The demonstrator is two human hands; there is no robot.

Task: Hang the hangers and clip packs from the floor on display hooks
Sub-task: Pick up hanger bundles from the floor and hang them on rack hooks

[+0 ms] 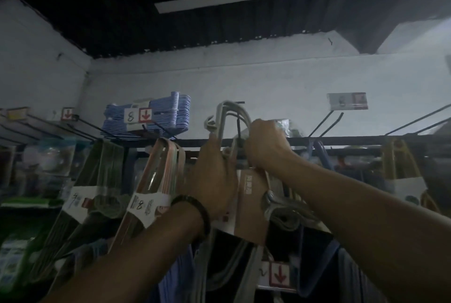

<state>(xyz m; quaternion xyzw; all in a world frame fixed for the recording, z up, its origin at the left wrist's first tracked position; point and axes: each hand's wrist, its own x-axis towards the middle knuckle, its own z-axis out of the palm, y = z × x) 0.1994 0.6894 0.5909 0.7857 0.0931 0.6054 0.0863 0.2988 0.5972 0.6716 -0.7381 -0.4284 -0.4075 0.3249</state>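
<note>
Grey hangers [220,117] gripped by left hand [214,178] and right hand [266,142].

Grey hanger pack [230,117], bundled by a brown card band [251,205], stands upright. Hook tops sit at twelve o'clock of the band; the black display hook [239,129] shows inside their loop.

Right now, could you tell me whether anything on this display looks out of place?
Yes: the blue hanger pack lies flat across the tops of the display hooks, up left of the left hand, while the neighbouring packs hang down from theirs.
</note>
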